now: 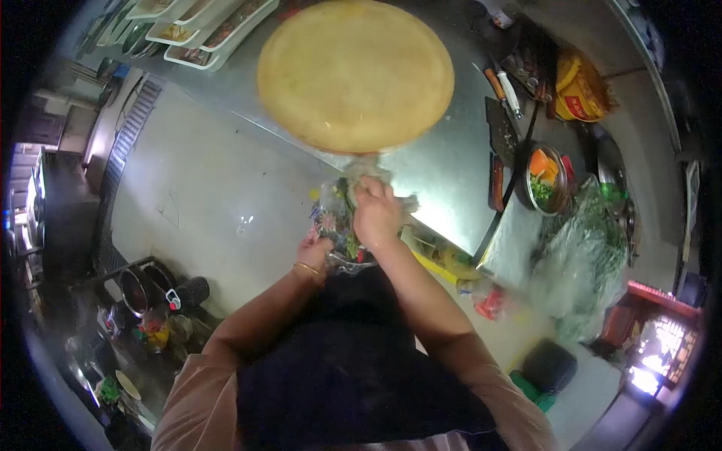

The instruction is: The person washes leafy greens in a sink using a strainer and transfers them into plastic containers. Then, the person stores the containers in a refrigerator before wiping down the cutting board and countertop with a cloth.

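Note:
At the near edge of the metal counter, my right hand (377, 214) is closed on a greyish cloth (368, 171), which is blurred. Just below and to the left, my left hand (316, 252) grips the side of a bag or container (331, 207) that looks like clear plastic. Mixed dark, green and pinkish bits show through it, too blurred to name. Part of it is hidden behind my right hand and wrist. Beyond the cloth lies a large round cutting board (357, 75), its surface bare.
White trays (214, 45) of food stand at the back left. On the right are knives (496, 184), a metal bowl (547, 180) with orange and green pieces, a yellow bucket (579, 94) and a plastic bag (583, 255) of greens. Pale floor (210, 195) lies left of the counter.

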`<state>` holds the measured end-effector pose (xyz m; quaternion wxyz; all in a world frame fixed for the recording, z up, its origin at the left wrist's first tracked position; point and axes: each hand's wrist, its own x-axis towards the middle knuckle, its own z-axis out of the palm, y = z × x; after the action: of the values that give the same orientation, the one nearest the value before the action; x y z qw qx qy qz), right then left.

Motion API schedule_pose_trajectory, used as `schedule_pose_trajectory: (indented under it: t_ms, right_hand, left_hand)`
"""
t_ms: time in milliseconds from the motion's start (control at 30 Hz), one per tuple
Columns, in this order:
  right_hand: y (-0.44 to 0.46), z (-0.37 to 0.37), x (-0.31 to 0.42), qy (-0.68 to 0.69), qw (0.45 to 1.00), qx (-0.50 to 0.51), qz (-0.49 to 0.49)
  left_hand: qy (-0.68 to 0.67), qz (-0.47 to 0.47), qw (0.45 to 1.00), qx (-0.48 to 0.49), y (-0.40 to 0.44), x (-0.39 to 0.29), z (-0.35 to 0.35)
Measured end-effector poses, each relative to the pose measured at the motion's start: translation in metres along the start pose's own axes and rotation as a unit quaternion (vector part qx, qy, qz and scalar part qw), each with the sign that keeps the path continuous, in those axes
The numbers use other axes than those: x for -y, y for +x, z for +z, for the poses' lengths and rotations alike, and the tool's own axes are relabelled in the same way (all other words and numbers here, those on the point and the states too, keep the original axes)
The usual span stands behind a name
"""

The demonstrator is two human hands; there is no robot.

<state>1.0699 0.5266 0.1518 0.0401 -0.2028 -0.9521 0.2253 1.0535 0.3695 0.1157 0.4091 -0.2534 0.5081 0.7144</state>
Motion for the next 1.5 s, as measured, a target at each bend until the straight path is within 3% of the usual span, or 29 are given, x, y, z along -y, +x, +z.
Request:
schedule_pose_trajectory:
  t_ms: [67,167,233,300,367,467,567,600,633,700,767,800,833,900,1000,1200,1300,1500]
  right_hand:
    - [-0.008,0.008,0.004,0.067,0.996,-0.017,-0.052]
    - [-0.003,0.010,-0.018,0.341,0.938,-0.064,0.023]
    - [-0.006,-0.031,-0.016,0.485,0.864,-0.045,0.127]
    - [-0.008,-0.098,0.005,0.618,0.734,-0.022,0.282]
    - [-0.014,-0.124,0.001,0.658,0.682,-0.131,0.291]
    - [-0.017,-0.140,-0.029,0.690,0.640,-0.199,0.275]
    - [-0.028,-0.129,-0.088,0.626,0.674,-0.285,0.271]
    - [-0.031,-0.137,-0.089,0.611,0.696,-0.256,0.278]
    - [-0.029,-0.129,-0.106,0.543,0.754,-0.274,0.250]
    - [-0.025,-0.096,-0.151,0.390,0.845,-0.301,0.206]
    - [-0.013,-0.089,-0.154,0.123,0.965,-0.125,0.195]
    - [-0.008,-0.090,-0.141,0.031,0.982,-0.104,0.154]
    - [-0.006,-0.096,-0.128,-0.061,0.989,-0.080,0.112]
    - [-0.004,-0.102,-0.131,-0.089,0.993,-0.076,0.028]
    - [-0.020,-0.121,-0.133,0.011,0.989,-0.137,0.045]
    - [-0.071,-0.157,-0.174,0.089,0.979,-0.175,0.060]
    - [-0.082,-0.159,-0.193,0.089,0.971,-0.197,0.099]
    - [-0.064,-0.152,-0.215,0.076,0.949,-0.214,0.220]
  left_hand:
    - [0.002,-0.012,1.000,0.010,-0.004,-0.010,-0.002]
    - [0.038,-0.015,0.999,-0.007,0.020,-0.019,-0.029]
    - [0.052,-0.029,0.998,0.002,0.036,-0.007,-0.062]
    - [0.038,-0.035,0.997,0.056,0.049,-0.006,-0.083]
    - [0.040,-0.029,0.998,0.048,0.044,-0.012,-0.094]
    - [0.016,-0.025,0.996,0.082,0.008,-0.038,-0.091]
    - [-0.035,-0.026,0.995,0.088,0.004,-0.043,-0.102]
    - [-0.074,-0.044,0.993,0.086,-0.011,-0.065,-0.086]
    - [-0.038,0.093,0.990,0.102,-0.027,-0.084,-0.050]
    - [-0.002,0.109,0.985,0.137,-0.030,-0.119,-0.012]
    - [0.011,0.129,0.980,0.151,-0.023,-0.144,0.038]
    - [0.019,0.139,0.977,0.159,-0.019,-0.155,0.069]
    - [0.007,0.141,0.975,0.171,-0.016,-0.161,0.106]
    - [-0.025,0.153,0.969,0.194,-0.006,-0.172,0.189]
    - [0.003,0.157,0.962,0.225,0.064,-0.170,0.274]
    - [-0.066,0.052,0.990,0.111,0.190,-0.167,0.448]
    - [-0.133,0.016,0.990,0.038,0.249,-0.167,0.506]
    - [-0.023,0.079,0.996,0.012,0.262,-0.143,0.536]
